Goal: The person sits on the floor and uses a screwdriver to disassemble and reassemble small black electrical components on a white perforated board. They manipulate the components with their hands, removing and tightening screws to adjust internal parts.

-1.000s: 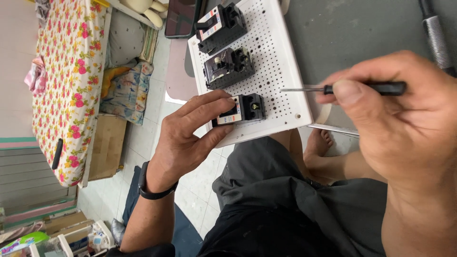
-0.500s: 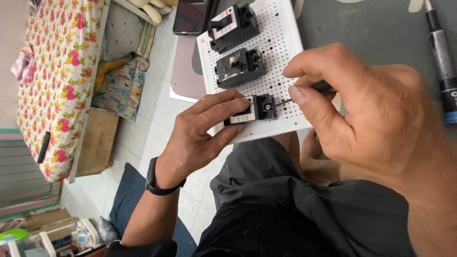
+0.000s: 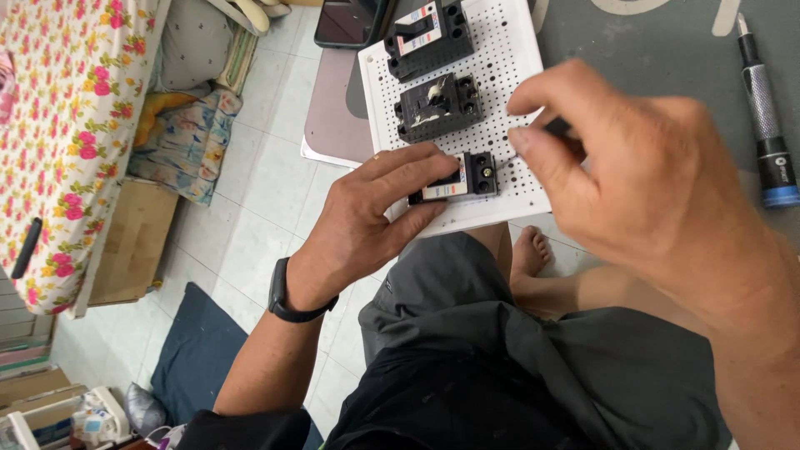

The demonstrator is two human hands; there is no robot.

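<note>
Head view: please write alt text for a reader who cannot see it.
A left hand steadies a small black switch block on a white perforated board, while the right hand pinches a thin tool at it. Two more black blocks sit above.

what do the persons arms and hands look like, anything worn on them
Both forearms are bare, no sleeves or gloves showing. The left hand has a black band, like a watch or fitness strap, around its wrist. The right hand shows no rings or wristwear in view.
</note>
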